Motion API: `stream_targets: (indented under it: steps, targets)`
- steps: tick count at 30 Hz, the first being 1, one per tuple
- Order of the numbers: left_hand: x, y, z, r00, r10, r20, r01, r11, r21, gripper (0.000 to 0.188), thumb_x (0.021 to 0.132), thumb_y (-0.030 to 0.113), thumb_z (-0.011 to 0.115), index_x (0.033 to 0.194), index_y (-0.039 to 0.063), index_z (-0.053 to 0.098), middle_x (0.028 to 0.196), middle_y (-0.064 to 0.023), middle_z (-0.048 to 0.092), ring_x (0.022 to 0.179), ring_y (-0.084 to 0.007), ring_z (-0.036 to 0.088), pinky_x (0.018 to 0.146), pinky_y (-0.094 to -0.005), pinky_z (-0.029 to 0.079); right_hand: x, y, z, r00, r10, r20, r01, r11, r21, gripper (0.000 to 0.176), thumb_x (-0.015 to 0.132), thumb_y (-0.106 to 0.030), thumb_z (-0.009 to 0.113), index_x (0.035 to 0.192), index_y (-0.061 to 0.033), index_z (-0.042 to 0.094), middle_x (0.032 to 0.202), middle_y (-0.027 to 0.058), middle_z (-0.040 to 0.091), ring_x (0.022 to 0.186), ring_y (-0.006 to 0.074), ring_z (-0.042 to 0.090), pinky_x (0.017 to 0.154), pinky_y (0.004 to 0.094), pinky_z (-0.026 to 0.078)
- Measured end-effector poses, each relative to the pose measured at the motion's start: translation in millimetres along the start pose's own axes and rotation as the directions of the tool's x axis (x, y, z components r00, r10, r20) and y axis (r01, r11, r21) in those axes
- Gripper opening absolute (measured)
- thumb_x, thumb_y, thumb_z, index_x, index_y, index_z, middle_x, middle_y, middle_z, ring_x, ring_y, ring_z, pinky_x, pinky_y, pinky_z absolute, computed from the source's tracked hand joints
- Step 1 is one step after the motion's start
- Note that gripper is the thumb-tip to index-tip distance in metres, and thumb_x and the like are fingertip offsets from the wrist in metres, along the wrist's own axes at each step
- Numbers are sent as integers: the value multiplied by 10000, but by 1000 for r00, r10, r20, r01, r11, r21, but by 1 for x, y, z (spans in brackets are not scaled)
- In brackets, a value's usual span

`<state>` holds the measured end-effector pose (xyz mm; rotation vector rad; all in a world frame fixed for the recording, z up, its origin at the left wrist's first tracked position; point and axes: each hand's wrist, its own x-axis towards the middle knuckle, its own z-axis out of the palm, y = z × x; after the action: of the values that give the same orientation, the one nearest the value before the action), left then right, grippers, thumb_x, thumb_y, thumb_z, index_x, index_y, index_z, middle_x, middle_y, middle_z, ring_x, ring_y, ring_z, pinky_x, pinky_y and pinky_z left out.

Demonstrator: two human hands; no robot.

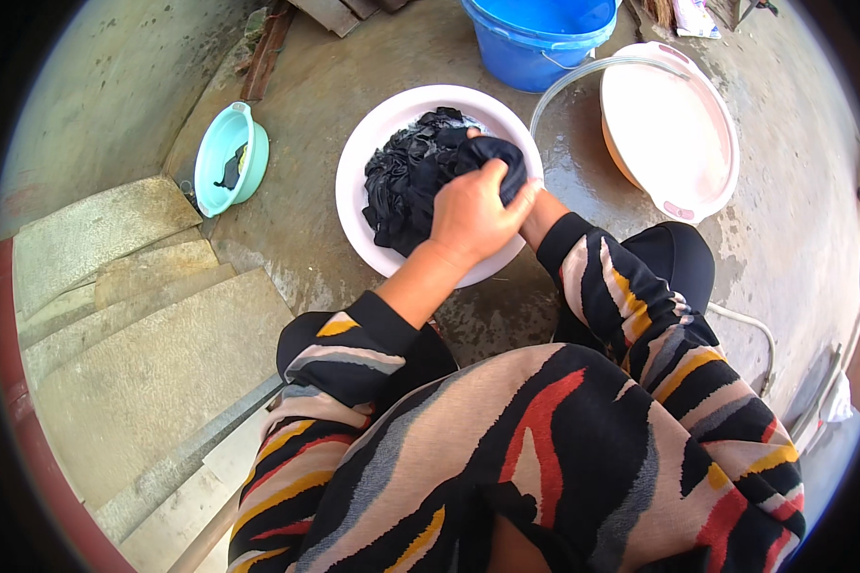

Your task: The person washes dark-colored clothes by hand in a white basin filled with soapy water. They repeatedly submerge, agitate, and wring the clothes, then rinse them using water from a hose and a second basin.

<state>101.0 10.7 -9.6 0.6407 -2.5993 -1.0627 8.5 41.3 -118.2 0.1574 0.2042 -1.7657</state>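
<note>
In front of me a pale pink plastic basin (pixel 358 222) rests on the wet concrete floor. Wet, crumpled black clothing (pixel 412 186) fills much of it, with some suds and water along the edge. My left hand (pixel 473 211) grips a bunched piece of black cloth (pixel 493 159) over the basin's right side. My right hand (pixel 542 209) is on the far side of the same cloth, largely hidden by it and by the left hand; a fingertip shows above the cloth.
A blue bucket (pixel 545 54) stands beyond the basin. Right of it, a clear hose (pixel 580 69) reaches over a large pale pink tub (pixel 670 136). A turquoise basin (pixel 258 161) holding dark cloth sits left, near stacked stone slabs (pixel 165 344).
</note>
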Motion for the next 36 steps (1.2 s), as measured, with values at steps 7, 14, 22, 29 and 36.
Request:
stream_targets:
  steps: [7,14,22,29,36]
  targets:
    - [34,-55,-15,939,-178,-295,240,952,188,393,856,362,518,707,15,626,652,-237,620,583,-406,617,566,-494,505,1,16,33,859,-159,-487,15,958,-285,218,889,-211,534,996,-30,592,935,126,623,743,260,634,653,404,540]
    - [-2,-11,13,996,36,-81,-28,996,89,319,835,311,580,695,24,564,616,-229,587,595,-412,602,573,-469,495,-4,-4,24,953,27,-302,-104,964,-243,235,906,-276,538,925,-60,628,854,97,662,722,234,634,690,367,534]
    - [32,-118,-7,922,-350,-165,379,904,199,404,886,338,490,857,-35,644,832,-272,644,850,-420,625,780,-476,478,1,14,39,888,-57,-457,-73,963,-261,218,881,-245,557,954,-45,605,877,88,667,785,238,656,771,415,546]
    - [44,-127,-20,765,-635,109,355,274,-894,421,847,304,672,1081,-45,629,1104,-139,625,985,-221,597,874,-334,452,1,2,39,898,-114,-424,54,987,-151,298,910,-283,553,1068,-35,602,1052,127,659,974,277,640,926,467,486]
    - [23,-18,-22,980,-179,-89,134,917,-376,253,790,220,708,890,-6,654,830,-132,677,723,-205,650,671,-349,516,5,-13,20,910,-121,-396,35,976,-216,506,919,-495,468,1113,-44,591,1061,129,646,949,299,630,865,486,494]
